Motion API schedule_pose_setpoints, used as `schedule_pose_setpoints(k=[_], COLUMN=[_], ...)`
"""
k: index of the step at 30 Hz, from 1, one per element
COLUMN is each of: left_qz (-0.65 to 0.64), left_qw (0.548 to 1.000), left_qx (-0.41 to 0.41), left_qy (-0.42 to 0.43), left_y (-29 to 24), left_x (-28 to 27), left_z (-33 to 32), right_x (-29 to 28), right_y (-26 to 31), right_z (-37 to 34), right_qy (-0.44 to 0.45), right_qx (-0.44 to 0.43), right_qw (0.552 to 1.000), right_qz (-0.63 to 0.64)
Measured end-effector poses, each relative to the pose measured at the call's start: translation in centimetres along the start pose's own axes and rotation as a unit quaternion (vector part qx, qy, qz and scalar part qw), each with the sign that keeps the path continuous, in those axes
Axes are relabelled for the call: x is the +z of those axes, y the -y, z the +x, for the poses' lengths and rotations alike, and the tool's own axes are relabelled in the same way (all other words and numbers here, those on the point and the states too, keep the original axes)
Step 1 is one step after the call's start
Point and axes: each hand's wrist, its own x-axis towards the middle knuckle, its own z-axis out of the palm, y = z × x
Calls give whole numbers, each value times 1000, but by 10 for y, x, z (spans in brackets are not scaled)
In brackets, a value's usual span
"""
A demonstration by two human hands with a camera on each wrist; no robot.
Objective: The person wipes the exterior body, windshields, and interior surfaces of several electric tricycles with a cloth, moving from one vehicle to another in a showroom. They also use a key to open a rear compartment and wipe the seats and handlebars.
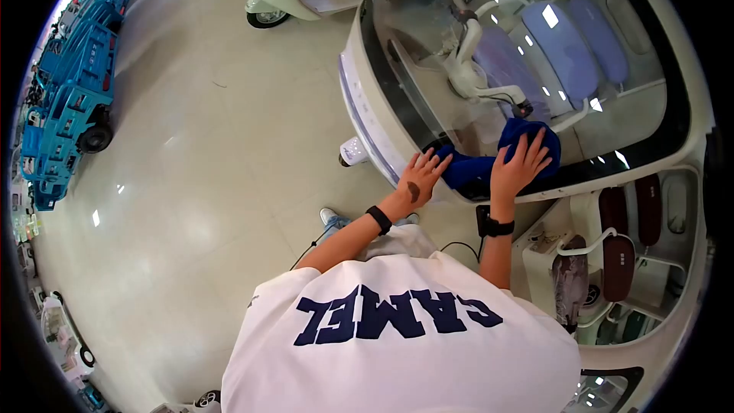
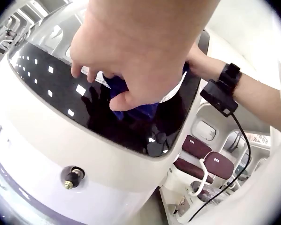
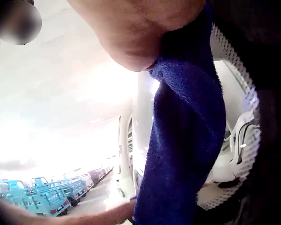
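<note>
L hand (image 1: 419, 181), fingers spread, rested at L end of blue cloth (image 1: 475, 171); cloth lay on windshield (image 1: 424, 38) nr its near edge, long axis approx L-R btwn hands; R hand (image 1: 520, 162), fingers extended, pressed bulkier R end.

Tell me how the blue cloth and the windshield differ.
The blue cloth is opaque, while the windshield is see-through, showing lilac seats behind it. The cloth is rumpled and dull; the windshield is smooth and glossy, with bright reflections. The cloth is far smaller than the windshield. In the head view, the right hand hides part of both.
</note>
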Motion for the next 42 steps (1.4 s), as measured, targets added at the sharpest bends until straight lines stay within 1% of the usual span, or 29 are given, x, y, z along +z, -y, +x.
schedule_pose_setpoints(k=[1, 3, 4, 5, 8, 9, 12, 13, 16, 17, 19, 21, 23, 24, 26, 29, 30, 33, 35, 37, 38, 39, 41, 42], left_qz=[0, -4, 18, 17, 29, 29, 25, 27, 9, 14, 38, 63, 18, 13, 23, 28, 28, 31, 25, -12, -19, -25, -54, -63], left_qw=[1000, 999, 1000, 1000, 999, 999, 998, 998, 999, 999, 997, 996, 999, 999, 999, 998, 997, 996, 994, 995, 994, 992, 980, 977], left_qx=[1, -6, 2, 8, 19, 27, 6, 8, -8, -10, 6, 10, 14, 20, 30, 53, 62, 85, 103, 100, 110, 125, 190, 206], left_qy=[-5, 34, -4, -1, -33, -29, -62, -58, -52, -51, -66, -58, -40, -33, -18, 9, 19, 8, 26, -15, -16, -5, -18, -2], left_y=[10, 24, 33, 40, 61, 68, 89, 96, 125, 137, 168, 201, 232, 250, 286, 326, 331, 358, 371, 379, 383, 385, 388, 392], left_x=[-3, -9, -12, -16, -58, -68, -93, -100, -119, -121, -123, -130, -146, -153, -166, -186, -188, -192, -194, -195, -195, -196, -194, -188], left_z=[-6, -20, -25, -30, -36, -34, -20, -16, 0, 6, 17, 33, 51, 62, 88, 135, 148, 193, 222, 246, 258, 270, 291, 299], right_x=[7, 16, 19, 21, 28, 28, 35, 42, 72, 81, 97, 116, 134, 144, 166, 195, 197, 211, 221, 234, 236, 239, 245, 249], right_y=[11, 26, 32, 34, 45, 52, 76, 83, 110, 117, 135, 154, 178, 189, 207, 225, 227, 248, 260, 268, 271, 273, 274, 273], right_z=[4, 9, 10, 12, 17, 22, 42, 49, 70, 77, 87, 103, 123, 132, 148, 171, 175, 196, 204, 204, 203, 202, 200, 199], right_qy=[-12, -26, -36, -36, -46, -47, -39, -38, -64, -64, -50, -59, -71, -65, -80, -85, -95, -92, -60, -55, -51, -55, -50, -66], right_qx=[5, 7, 12, 17, 46, 52, 46, 50, 53, 56, 70, 64, 66, 76, 86, 113, 124, 174, 195, 184, 197, 199, 213, 204], right_qw=[1000, 1000, 999, 999, 998, 997, 998, 998, 992, 993, 987, 985, 984, 982, 981, 978, 976, 972, 971, 975, 971, 972, 969, 970], right_qz=[-5, -8, -11, -15, -23, -28, -29, -29, -90, -86, -133, -151, -151, -158, -154, -157, -149, -131, -125, -108, -122, -113, -119, -113])
